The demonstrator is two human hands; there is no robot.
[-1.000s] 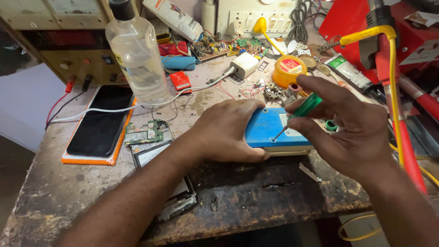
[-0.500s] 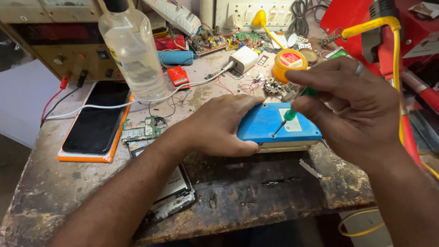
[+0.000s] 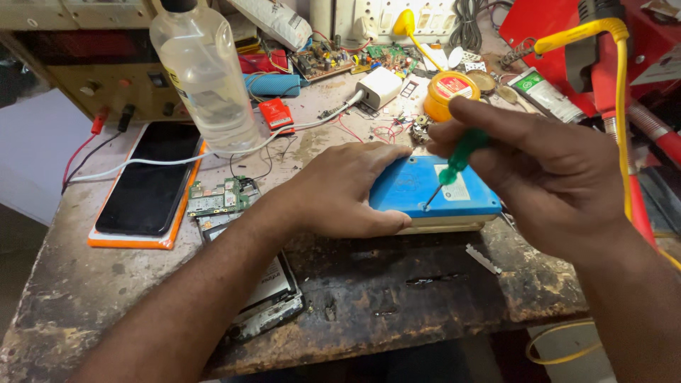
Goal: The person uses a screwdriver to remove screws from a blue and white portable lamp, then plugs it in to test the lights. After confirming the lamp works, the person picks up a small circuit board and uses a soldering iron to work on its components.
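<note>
A slim green-handled screwdriver (image 3: 454,164) was pinched between the thumb and fingertips of the right hand (image 3: 546,177), the fingers closed tight around its handle; its thin metal tip was pressed down onto the top face of a flat, blue, plastic-cased rectangular device with a cream lower edge (image 3: 425,195), close beside a small white label on that face; the device lay on the worn, stained wooden workbench (image 3: 397,291) and was pinned there by the left hand (image 3: 340,191), laid flat with its fingers wrapped over the left end of the case, clamped on it; whether the tip was seated in a screw head could not be told, since the spot was too small; the step in hand was judged to be the working of a fastener on the blue case; steady downward pressure and a firm hold by the bracing hand were judged to be called for, lest the tip slip across the plastic; further out, a bare green circuit board (image 3: 220,197) was seen left of the wrist, with a dark-screened phone in an orange case (image 3: 145,188) beyond it, a clear plastic bottle (image 3: 206,78) behind, a white charger block (image 3: 379,87) and a round yellow tin (image 3: 450,92) towards the back.
</note>
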